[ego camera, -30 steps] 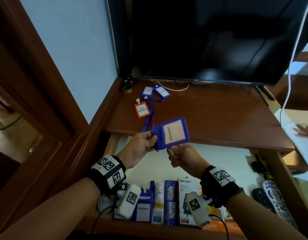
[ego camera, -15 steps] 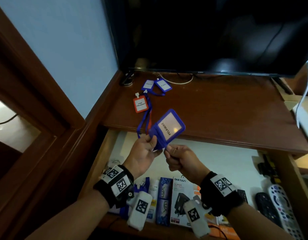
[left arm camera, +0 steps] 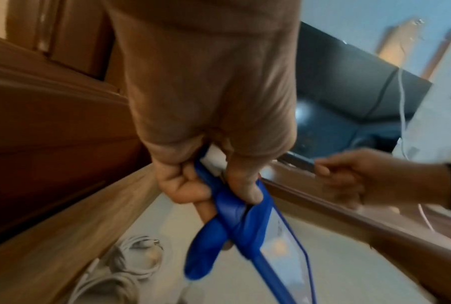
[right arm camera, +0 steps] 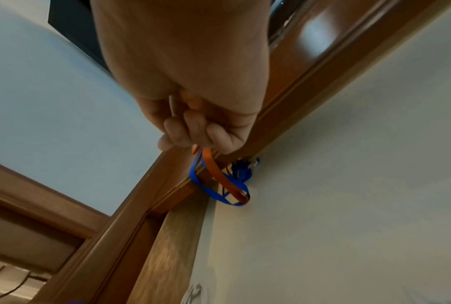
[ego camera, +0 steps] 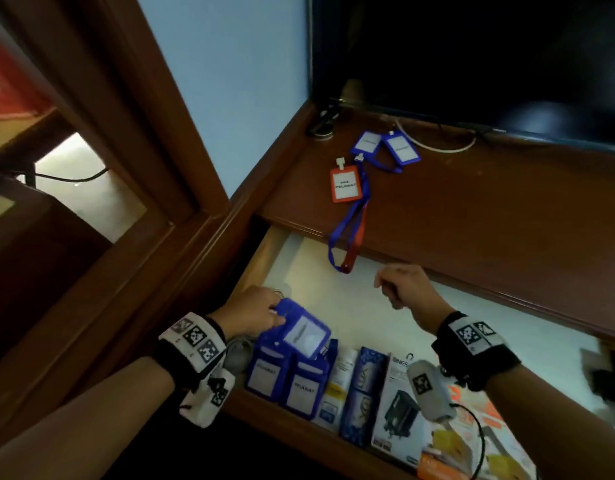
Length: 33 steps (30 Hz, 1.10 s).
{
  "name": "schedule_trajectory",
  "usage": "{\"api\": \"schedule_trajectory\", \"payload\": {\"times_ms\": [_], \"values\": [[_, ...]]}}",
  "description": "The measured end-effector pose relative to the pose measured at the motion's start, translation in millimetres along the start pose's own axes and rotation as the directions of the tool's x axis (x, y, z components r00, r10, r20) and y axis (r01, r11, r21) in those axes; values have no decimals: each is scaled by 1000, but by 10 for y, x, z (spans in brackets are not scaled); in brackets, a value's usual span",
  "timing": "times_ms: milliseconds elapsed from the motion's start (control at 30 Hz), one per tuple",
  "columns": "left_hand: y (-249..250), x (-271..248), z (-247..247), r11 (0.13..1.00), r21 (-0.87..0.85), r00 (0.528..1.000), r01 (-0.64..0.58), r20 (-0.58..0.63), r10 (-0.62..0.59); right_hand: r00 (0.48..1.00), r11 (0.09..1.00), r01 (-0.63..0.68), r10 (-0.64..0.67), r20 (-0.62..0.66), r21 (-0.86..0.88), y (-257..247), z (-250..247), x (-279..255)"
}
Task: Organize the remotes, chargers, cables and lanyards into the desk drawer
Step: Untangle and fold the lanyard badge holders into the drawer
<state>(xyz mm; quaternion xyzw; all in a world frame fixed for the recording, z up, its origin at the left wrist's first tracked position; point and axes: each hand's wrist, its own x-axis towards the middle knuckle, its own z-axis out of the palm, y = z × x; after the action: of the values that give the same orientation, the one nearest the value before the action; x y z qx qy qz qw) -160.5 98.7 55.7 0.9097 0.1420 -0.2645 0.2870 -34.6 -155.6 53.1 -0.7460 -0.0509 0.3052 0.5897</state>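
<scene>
My left hand (ego camera: 274,315) pinches a blue badge holder (ego camera: 304,336) by its top, low over the open drawer (ego camera: 299,431); the left wrist view shows thumb and fingers (left arm camera: 242,189) curled round its folded blue strap (left arm camera: 206,246). Two more blue badge holders (ego camera: 285,379) stand at the drawer's front, just below it. My right hand (ego camera: 389,285) hovers curled and holds nothing, under the desk's edge. Orange and blue lanyard straps (ego camera: 349,244) dangle off that edge a little to its left. An orange badge holder (ego camera: 345,184) and two blue ones (ego camera: 385,145) lie on the desk top.
Along the drawer's front stand a white tube (ego camera: 339,379), a dark blue box (ego camera: 363,386) and a charger box (ego camera: 399,400). A coiled white cable (left arm camera: 131,261) lies in the left corner. A television (ego camera: 472,57) fills the back of the desk, with a white cable (ego camera: 437,145) beneath.
My left hand has carried the blue badge holder down from above the desk edge into the drawer. My right hand has let go of it and moved up and to the right.
</scene>
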Motion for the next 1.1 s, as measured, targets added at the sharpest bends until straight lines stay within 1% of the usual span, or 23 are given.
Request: {"api": "schedule_trajectory", "payload": {"times_ms": [33, 100, 133, 200, 267, 333, 400, 433, 500, 567, 667, 733, 800, 867, 967, 1067, 1100], "values": [[-29, 13, -10, 992, 128, 998, -20, 54, 13, 1000, 999, 7, -8, -18, -38, -90, 24, 86], [-19, 43, -13, 953, 288, 983, -90, 182, 37, 997, 994, 30, -37, -63, -106, -267, 72, 293], [-7, 69, -3, 933, 335, 967, -134, 252, 48, 994, 990, 40, -53, -91, -139, -341, 92, 419], [49, 137, 50, 887, 386, 917, -254, 387, 94, 987, 965, 54, -91, -135, -256, -471, 137, 686], [131, 227, 151, 817, 424, 868, -391, 464, 175, 978, 907, 62, -139, -157, -416, -562, 163, 972], [213, 321, 282, 730, 466, 824, -499, 516, 234, 974, 802, 60, -177, -140, -595, -651, 202, 1243], [241, 436, 428, 656, 496, 782, -569, 572, 246, 971, 670, 39, -202, -131, -742, -715, 258, 1479], [243, 484, 481, 630, 505, 769, -590, 590, 247, 968, 609, 31, -214, -127, -792, -737, 281, 1581], [230, 563, 545, 602, 520, 761, -606, 600, 247, 971, 545, 25, -213, -109, -838, -788, 334, 1715], [203, 622, 584, 582, 534, 760, -613, 598, 253, 981, 487, 52, -187, -46, -872, -815, 385, 1827], [187, 659, 611, 548, 553, 756, -628, 602, 259, 995, 372, 50, -98, 15, -927, -804, 465, 1952], [181, 670, 617, 527, 556, 749, -643, 601, 279, 999, 353, 9, -42, -6, -936, -756, 502, 1983], [171, 696, 632, 523, 553, 746, -649, 596, 296, 999, 367, -30, -24, -41, -930, -673, 503, 1974], [167, 719, 636, 532, 541, 742, -651, 599, 299, 997, 375, -33, -57, -59, -926, -590, 490, 1924], [183, 728, 636, 529, 524, 727, -667, 613, 310, 982, 376, -26, -162, -94, -926, -491, 469, 1828], [170, 724, 694, 512, 514, 711, -688, 620, 333, 958, 405, -77, -222, -180, -911, -426, 462, 1713], [152, 730, 721, 520, 506, 710, -689, 614, 344, 950, 403, -97, -235, -205, -910, -407, 460, 1684]]}}
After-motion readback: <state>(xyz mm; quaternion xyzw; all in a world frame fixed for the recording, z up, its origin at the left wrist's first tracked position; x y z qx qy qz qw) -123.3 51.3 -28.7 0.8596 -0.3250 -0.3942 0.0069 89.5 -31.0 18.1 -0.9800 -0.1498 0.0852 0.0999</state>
